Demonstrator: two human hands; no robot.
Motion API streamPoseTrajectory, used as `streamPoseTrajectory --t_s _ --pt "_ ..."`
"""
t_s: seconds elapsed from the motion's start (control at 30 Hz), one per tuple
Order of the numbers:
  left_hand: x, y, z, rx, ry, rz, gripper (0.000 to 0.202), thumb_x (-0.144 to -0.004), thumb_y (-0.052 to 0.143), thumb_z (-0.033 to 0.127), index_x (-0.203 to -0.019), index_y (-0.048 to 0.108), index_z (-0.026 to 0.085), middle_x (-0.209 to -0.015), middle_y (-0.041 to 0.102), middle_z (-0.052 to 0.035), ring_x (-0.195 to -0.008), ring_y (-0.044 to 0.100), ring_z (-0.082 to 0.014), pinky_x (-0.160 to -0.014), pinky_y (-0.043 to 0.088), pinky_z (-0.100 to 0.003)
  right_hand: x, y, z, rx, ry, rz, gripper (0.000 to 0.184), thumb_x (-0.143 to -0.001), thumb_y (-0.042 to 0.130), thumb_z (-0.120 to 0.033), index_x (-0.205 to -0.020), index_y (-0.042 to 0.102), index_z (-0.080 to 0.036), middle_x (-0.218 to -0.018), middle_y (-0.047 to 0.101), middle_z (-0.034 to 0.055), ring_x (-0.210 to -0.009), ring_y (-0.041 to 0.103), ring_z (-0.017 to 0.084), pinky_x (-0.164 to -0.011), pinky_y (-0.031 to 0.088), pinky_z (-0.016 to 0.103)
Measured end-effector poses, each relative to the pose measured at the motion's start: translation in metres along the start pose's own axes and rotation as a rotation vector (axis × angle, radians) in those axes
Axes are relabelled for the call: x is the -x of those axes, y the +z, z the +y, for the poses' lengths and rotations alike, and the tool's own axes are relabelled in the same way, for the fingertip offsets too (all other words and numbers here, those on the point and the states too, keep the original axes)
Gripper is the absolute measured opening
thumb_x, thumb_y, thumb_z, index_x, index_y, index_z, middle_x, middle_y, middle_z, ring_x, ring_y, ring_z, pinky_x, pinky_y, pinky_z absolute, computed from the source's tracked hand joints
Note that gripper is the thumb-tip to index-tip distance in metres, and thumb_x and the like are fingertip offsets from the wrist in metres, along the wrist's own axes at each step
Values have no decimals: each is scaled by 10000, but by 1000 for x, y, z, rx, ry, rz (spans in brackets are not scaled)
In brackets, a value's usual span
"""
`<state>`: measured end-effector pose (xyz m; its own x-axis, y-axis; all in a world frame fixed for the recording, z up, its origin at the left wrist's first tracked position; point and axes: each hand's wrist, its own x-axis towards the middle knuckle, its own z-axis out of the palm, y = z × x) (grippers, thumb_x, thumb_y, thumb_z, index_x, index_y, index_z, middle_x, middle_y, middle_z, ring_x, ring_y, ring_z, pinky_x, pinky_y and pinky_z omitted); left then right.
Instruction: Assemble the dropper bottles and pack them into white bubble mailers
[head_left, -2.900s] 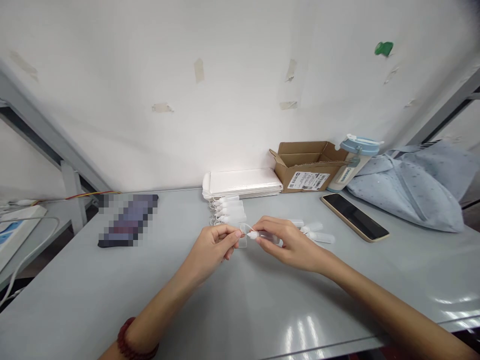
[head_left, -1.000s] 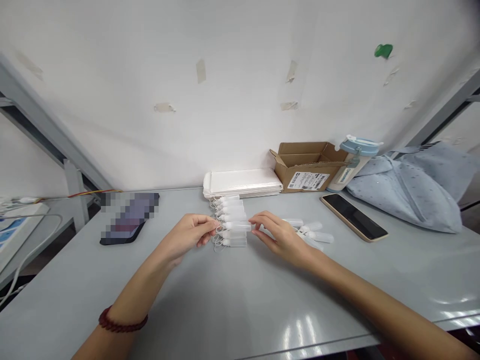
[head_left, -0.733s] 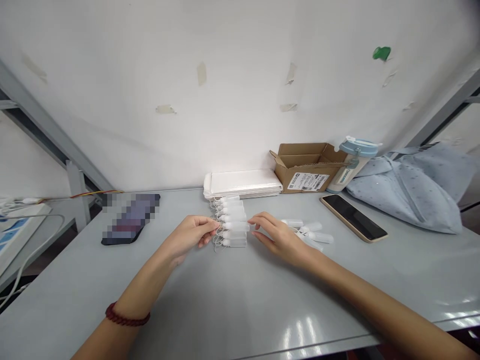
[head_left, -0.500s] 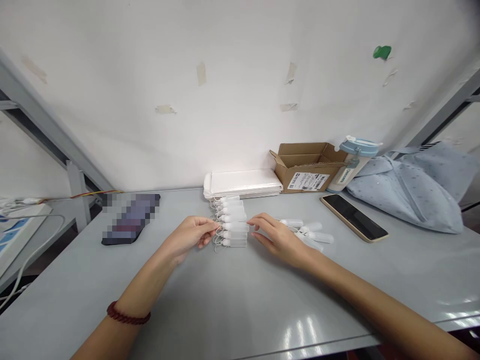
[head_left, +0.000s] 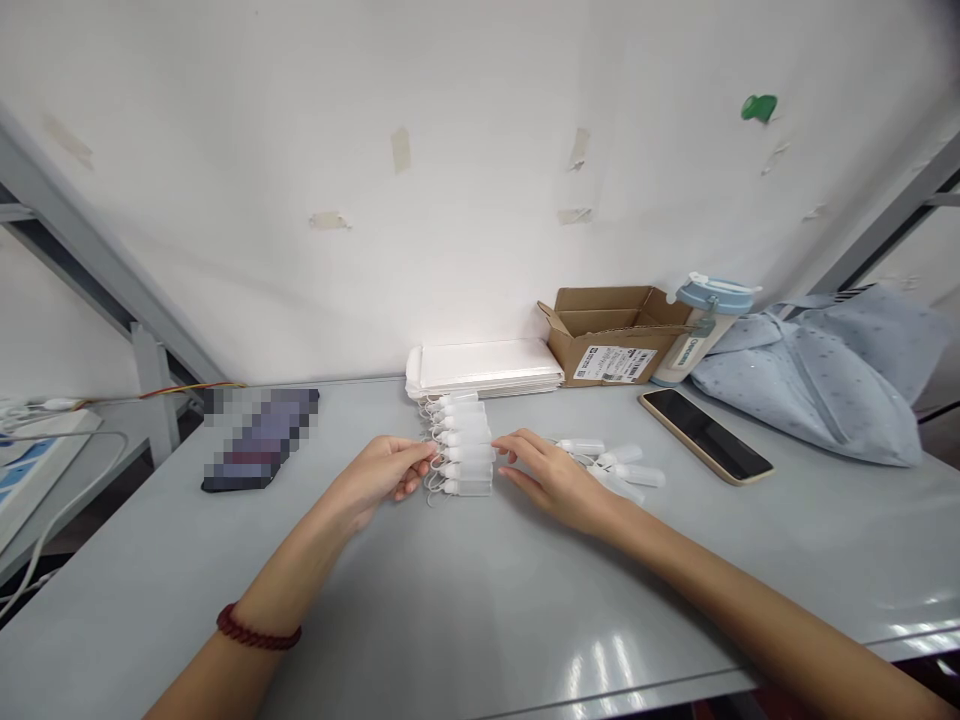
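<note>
Small translucent white plastic bottles (head_left: 471, 454) with thin white cord loops lie side by side in a column on the grey table, caps to the left. At the cap side, my left hand (head_left: 394, 468) is closed, thumb and forefinger pinched on a cord loop (head_left: 433, 462) of one bottle. My right hand (head_left: 551, 475) rests at the bottles' base ends, its fingertips close to or touching one. Its thumb and fingers are apart, with nothing held between them. Several more such bottles (head_left: 637, 474) lie loosely beyond the right hand, partly hidden by it.
Behind the column lies a stack of flat white boxes or envelopes (head_left: 487, 365). An open cardboard box (head_left: 611, 350), a blue-lidded cup (head_left: 694, 330), a phone (head_left: 705, 435) and a light blue bag (head_left: 817, 385) stand or lie right. A dark, pixelated object (head_left: 262, 440) and a power strip (head_left: 45, 465) are left.
The view has shifted very slightly. Both hands stay almost where they were, and the bottles keep their arrangement.
</note>
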<state>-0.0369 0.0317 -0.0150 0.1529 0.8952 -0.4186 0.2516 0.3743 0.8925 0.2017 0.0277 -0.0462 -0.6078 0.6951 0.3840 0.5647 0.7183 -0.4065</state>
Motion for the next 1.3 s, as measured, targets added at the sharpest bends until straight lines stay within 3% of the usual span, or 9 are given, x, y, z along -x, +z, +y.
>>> streamPoseTrajectory --t_s 0.2,0.43,0.63,0.77,0.9,1.1,1.2,1.3 --pt "-4 -3 -2 -3 24 86 399 -694 619 510 -735 639 113 -547 468 45 -438 362 -61 -438 245 -217 0 -5 -1 -5 17 -11 277 -914 407 -187 -1189 447 -176 -1067 570 111 -875 591 191 -714 516 344" --pt "-1 -5 -1 -29 61 170 372 -676 628 497 -704 631 126 -541 469 44 -452 384 -74 -442 275 -219 -3 -22 14 54 25 19 210 -913 419 -202 -1103 508 -191 -984 596 95 -824 591 184 -710 505 344" --pt "3 -2 3 -64 101 231 319 -707 591 469 -629 564 161 -470 436 59 -444 372 -86 -452 285 -219 -1 -54 31 189 234 -117 146 -853 480 -189 -956 582 -183 -973 609 91 -859 599 213 -695 488 334" --pt "5 -1 5 -81 110 266 298 -711 583 455 -639 571 166 -494 456 55 -446 378 -88 -453 289 -219 6 -69 39 190 393 -246 178 -782 573 -270 -944 604 -203 -913 611 68 -737 611 192 -593 476 289" --pt "5 1 6 -101 113 274 295 -724 576 444 -618 563 168 -479 444 57 -445 367 -88 -458 293 -217 8 -67 45 219 462 -286 127 -758 581 -241 -866 621 -187 -845 619 67 -688 608 192 -548 449 276" --pt "7 2 7 -137 150 293 313 -739 569 466 -670 600 162 -503 452 49 -468 386 -95 -470 305 -219 1 -59 40 231 414 -251 132 -812 510 -207 -794 634 -165 -833 619 96 -787 587 220 -623 440 299" --pt "11 6 8 -175 203 312 336 -744 558 486 -673 605 161 -519 459 42 -475 397 -100 -475 318 -223 -3 -62 29 92 341 -167 173 -841 497 -288 -823 618 -166 -849 613 79 -815 563 205 -653 442 296" --pt "17 15 10 -177 282 271 327 -750 563 490 -734 604 166 -549 463 41 -488 401 -98 -478 331 -220 -5 -65 14 -266 307 -154 244 -878 453 -370 -862 604 -179 -843 610 41 -758 547 159 -598 426 249"
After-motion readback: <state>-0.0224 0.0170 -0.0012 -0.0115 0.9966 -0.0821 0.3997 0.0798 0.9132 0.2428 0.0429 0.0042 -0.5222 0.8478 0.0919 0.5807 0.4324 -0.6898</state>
